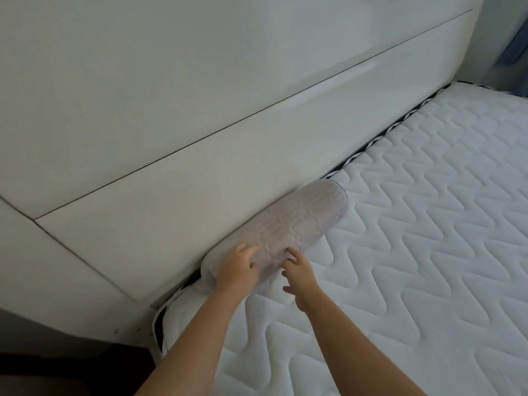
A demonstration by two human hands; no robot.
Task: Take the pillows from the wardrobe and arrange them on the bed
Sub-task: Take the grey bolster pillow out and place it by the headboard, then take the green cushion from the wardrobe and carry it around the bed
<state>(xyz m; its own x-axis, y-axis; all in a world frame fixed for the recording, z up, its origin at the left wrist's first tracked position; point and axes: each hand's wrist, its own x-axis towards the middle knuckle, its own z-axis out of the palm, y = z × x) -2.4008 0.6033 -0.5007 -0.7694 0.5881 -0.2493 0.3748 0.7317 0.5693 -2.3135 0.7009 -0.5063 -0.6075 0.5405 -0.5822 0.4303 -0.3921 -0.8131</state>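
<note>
- The left grip (pixel 237 271) lay palm down on the near end of the long, pale grey cylindrical bolster pillow (pixel 281 231), fingers loosely spread and curved over the fabric, pressing on it rather than closing around it.
- The right grip (pixel 300 277) was just beside it on the mattress side, fingers apart and half bent; its fingertips (pixel 291 252) touched or nearly touched the pillow's lower flank, and I could not tell which.
- Neither grip pinched or enclosed anything.
- The pillow lay on the white quilted mattress (pixel 414 238) of the bed, lengthwise along the glossy white panelled headboard (pixel 200 124) and pressed against it, near the mattress's left corner.
- Its far end reached away from both grips, towards the middle of the headboard; its near end sat under the left grip.
- A black-and-white piped mattress edge (pixel 380 140) showed in the narrow gap beside the headboard beyond the pillow.
- Both bare forearms came in from the lower edge of the view.
</note>
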